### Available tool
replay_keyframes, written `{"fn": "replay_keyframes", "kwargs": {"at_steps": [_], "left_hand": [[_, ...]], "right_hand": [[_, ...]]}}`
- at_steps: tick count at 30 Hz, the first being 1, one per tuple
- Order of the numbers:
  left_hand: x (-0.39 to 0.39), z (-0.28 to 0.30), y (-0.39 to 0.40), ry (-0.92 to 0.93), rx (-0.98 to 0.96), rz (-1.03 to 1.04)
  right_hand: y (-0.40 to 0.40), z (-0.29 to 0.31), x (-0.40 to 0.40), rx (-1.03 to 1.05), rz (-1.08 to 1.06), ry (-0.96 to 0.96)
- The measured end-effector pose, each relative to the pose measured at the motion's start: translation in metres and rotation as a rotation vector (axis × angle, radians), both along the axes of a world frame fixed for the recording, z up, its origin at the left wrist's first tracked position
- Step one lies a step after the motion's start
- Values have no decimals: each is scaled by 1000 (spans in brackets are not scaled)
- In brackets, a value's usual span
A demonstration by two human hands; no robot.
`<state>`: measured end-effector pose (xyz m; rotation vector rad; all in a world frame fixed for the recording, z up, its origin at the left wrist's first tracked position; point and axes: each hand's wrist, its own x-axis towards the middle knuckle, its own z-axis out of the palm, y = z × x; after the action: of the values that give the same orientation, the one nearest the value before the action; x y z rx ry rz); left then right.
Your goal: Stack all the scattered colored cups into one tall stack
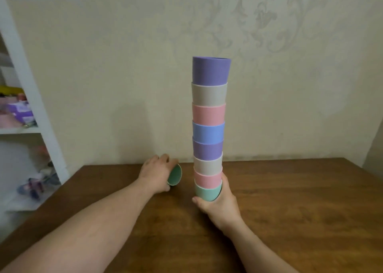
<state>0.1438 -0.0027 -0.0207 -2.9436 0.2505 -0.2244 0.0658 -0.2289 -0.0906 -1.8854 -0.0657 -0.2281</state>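
1. The right hand (220,205), at lower centre of the frame, is clamped around the mint green cup (207,193) at the bottom of the stack (209,127), thumb at its left, fingers wrapped behind.
2. That stack rises upright through the middle of the frame: eight smooth, matte, tapered round cups nested mouth up, from the bottom mint, pink, beige, purple, blue, pink, beige and purple.
3. The left hand (158,172), just left of the stack's base, is closed over a loose mint cup (175,175) lying tilted on its side, its round open mouth facing right.
4. Both forearms stretch over a dark brown wooden table (290,210) with visible grain.
5. Behind stands a beige wall (124,65) with a faint floral scroll pattern at upper right.
6. At the left edge, white shelves (27,82) hold blurred colourful clutter.
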Motion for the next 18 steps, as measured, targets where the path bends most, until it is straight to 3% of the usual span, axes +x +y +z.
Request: {"fn": "replay_keyframes", "kwargs": {"at_steps": [6, 10, 14, 18], "left_hand": [[-50, 63, 20, -134, -873, 164], [-85, 155, 26, -345, -1284, 48], [-118, 240, 7, -515, -1536, -143], [-148, 313, -30, -646, -1590, -327]], "right_hand": [[9, 4, -8, -36, -50, 31], [14, 12, -20, -31, -55, 58], [20, 14, -43, -49, -31, 89], [23, 14, -61, -41, -22, 81]]}}
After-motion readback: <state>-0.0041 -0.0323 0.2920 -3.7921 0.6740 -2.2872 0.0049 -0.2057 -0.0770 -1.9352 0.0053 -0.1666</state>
